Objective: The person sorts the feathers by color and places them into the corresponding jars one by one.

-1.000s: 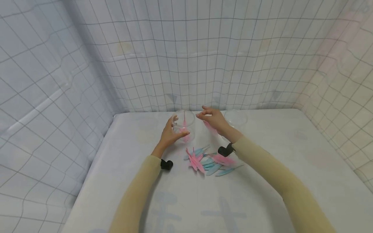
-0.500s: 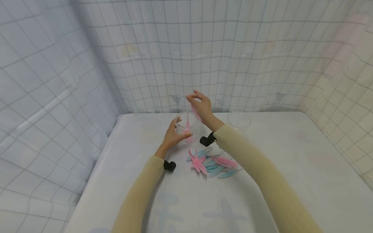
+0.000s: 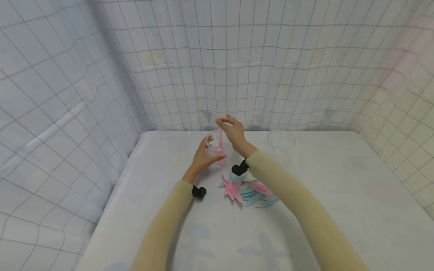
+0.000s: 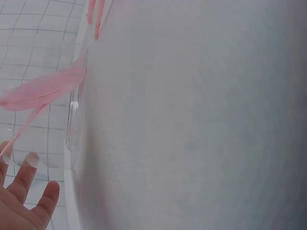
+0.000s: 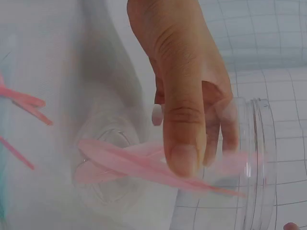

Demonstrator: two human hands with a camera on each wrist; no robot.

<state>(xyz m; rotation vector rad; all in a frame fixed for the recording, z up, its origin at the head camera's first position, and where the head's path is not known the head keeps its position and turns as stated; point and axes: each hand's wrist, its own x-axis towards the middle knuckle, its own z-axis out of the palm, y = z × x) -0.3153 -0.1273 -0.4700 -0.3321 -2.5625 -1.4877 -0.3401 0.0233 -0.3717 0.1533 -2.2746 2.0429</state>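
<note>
Step, we judge: adding one slender pink feather to the transparent round jar, standing on the bench | left hand: curled round jar | right hand: over its mouth, seemingly pinching the feather | we think next needs gentle release inside.

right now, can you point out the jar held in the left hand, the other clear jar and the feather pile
Held jar [image 3: 215, 149]: head view, front of its rim
Other clear jar [image 3: 281, 150]: head view, front of its rim
Feather pile [image 3: 254, 199]: head view, a blue feather near its front
</note>
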